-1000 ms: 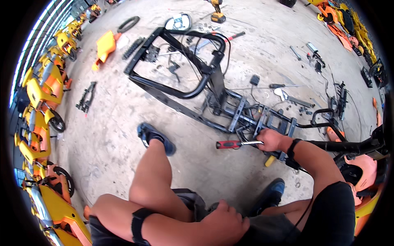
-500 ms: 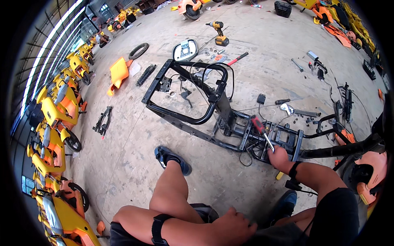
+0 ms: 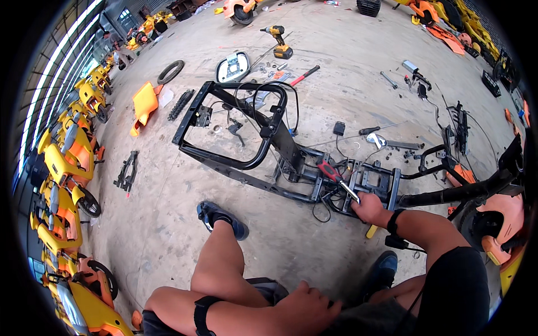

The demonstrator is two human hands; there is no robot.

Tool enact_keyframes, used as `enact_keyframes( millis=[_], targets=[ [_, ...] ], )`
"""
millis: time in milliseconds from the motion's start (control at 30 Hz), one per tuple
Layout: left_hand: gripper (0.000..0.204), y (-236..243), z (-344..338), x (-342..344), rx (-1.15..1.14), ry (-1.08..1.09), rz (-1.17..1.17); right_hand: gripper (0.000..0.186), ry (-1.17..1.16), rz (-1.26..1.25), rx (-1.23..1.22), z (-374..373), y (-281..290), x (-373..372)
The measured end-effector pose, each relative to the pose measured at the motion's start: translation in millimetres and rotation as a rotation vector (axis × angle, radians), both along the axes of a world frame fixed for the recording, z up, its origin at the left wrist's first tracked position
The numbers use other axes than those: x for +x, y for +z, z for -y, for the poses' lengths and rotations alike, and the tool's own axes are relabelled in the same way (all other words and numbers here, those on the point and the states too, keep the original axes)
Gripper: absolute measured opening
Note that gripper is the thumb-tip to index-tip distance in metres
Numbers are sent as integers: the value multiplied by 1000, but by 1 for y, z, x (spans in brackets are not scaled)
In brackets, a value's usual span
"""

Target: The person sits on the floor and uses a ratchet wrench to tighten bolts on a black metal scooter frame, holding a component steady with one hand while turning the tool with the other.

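Right hand on the tools, at the frame
I see it grasping a red screwdriver and a yellow tool over loose wires — a slip could snag them; left hand rests released on my lap.

Bare concrete floor left of the black frame (wires crowding its right end)

- A yellow and black cordless drill stands on the concrete floor, far from the person.
- A red-handled hammer lies near it.
- An orange body panel lies to the left, with a loose black tyre beyond it.
- Yellow and orange ride-on vehicles line the left edge.
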State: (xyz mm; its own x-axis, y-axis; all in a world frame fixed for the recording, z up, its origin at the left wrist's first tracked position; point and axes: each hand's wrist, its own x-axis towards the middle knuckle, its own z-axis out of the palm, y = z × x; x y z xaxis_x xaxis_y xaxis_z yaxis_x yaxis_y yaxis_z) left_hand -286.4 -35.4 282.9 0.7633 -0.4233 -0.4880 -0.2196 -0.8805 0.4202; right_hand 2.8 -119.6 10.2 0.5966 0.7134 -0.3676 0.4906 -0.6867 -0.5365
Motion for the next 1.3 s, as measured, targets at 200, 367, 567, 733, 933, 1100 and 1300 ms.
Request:
enact_keyframes(
  millis=[200, 367, 567, 733, 933, 1100, 1300],
  targets=[
    [48, 7, -3, 5, -5, -3, -27, 24, 886, 244, 288, 3, -35, 26],
    [45, 10, -3, 7, 16, -8, -15, 23, 899, 229, 228, 3, -39, 37],
    [40, 8, -2, 3, 25, -4, 12, 27, 278, 287, 127, 4, -30, 7],
    [39, 12, -3, 4, 29, -17, 33, 36, -720, -9, -44, -22, -32, -9],
    [38, 10, -2, 0, 31, -27, 79, 31, -420, 68, 4, -16, -24, -6],
    [37, 7, -1, 4, 20, -10, 23, 28, 21, 113, 31, -3, -28, 10],
    [36, 5, -2, 2, -5, 14, 27, 29, 444, 124, 71, -4, -28, 27]
  ],
)
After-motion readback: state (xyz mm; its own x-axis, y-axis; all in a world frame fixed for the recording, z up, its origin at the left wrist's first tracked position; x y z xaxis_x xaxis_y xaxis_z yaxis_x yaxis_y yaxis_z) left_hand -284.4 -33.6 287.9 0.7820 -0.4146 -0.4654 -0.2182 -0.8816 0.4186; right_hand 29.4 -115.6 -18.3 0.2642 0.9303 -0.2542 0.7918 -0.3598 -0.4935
